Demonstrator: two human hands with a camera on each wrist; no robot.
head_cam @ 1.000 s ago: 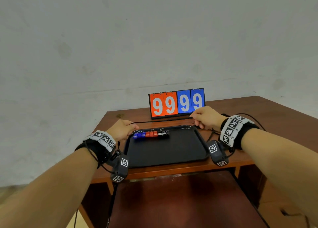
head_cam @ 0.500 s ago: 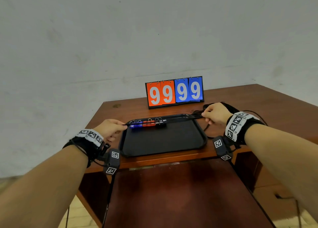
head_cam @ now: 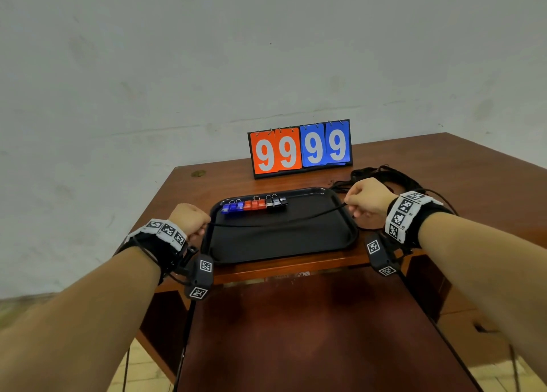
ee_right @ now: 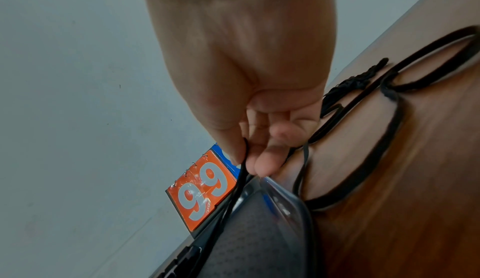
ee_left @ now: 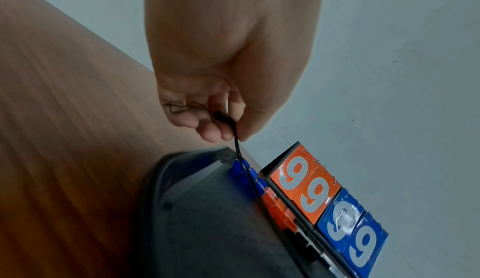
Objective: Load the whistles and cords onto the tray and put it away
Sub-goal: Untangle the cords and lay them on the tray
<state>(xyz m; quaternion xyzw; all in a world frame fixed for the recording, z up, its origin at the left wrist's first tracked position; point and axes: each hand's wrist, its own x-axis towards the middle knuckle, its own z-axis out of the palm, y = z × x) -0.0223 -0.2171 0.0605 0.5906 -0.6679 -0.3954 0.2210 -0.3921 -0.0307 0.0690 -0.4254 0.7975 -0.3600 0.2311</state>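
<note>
A black tray [head_cam: 278, 243] lies on the wooden table, with a row of blue, red and black whistles [head_cam: 254, 205] along its far edge. One black cord [head_cam: 278, 222] stretches across the tray, sagging onto it in the middle. My left hand [head_cam: 191, 218] pinches its left end [ee_left: 228, 121] beside the tray's left rim. My right hand [head_cam: 367, 196] pinches the other end [ee_right: 242, 159] just past the right rim [ee_right: 293, 202]. More black cords [head_cam: 381, 174] lie piled on the table behind my right hand.
A flip scoreboard [head_cam: 300, 149] reading 9999 stands behind the tray, near the wall. A lower wooden surface [head_cam: 310, 332] extends toward me below the table's front edge. Loose cord loops [ee_right: 389, 139] spread over the table to the right of the tray.
Both hands carried the cord from behind the tray toward me, past the whistles, and lowered it; it now sags onto the middle of the tray.
</note>
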